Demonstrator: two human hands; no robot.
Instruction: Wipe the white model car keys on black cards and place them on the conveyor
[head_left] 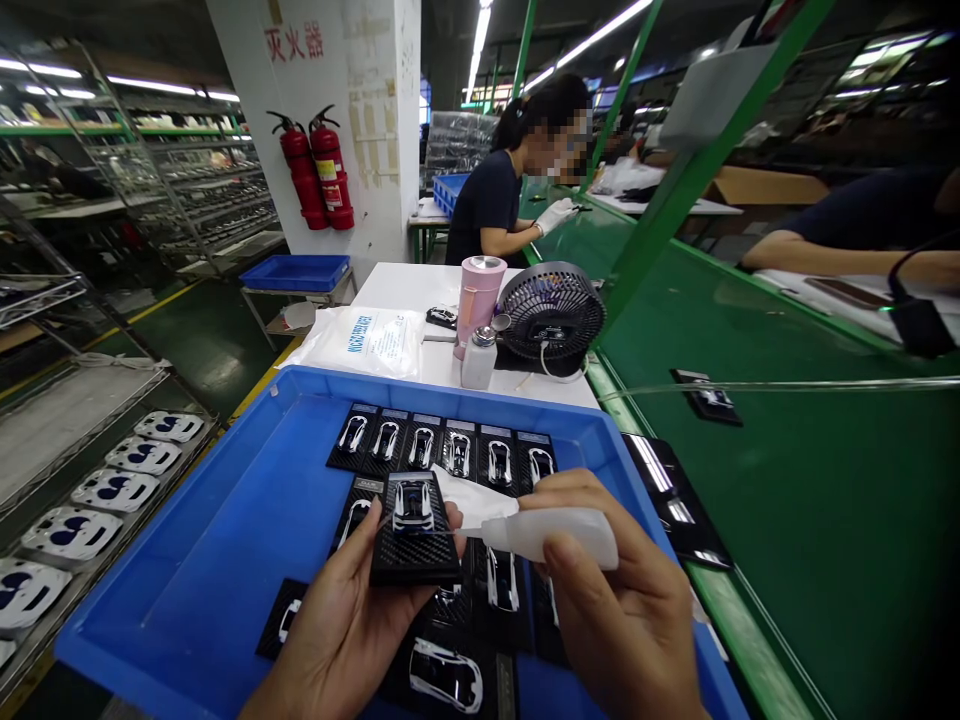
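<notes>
My left hand (352,620) is closed around a model car on a black carbon-patterned base (414,553), lifted over the blue tray (195,560). The car on it is white and black. In my right hand (622,590) is a small white squeeze bottle (551,533), tipped sideways, its thin nozzle pointing left to the model car. Whether the tip touches the car I cannot tell. A white cloth or tissue (472,497) shows behind the bottle, near my right fingers. Below, several more model cars on black bases (446,675) lie in the tray, partly hidden by my hands.
Behind the tray, a white table bears a plastic packet (367,340), a pink tumbler (480,295), a small dispenser bottle (478,358) and a black fan (551,315). A green conveyor (825,500) runs along the right. White car shells (116,490) sit on a left rack. A gloved co-worker (487,200) sits beyond.
</notes>
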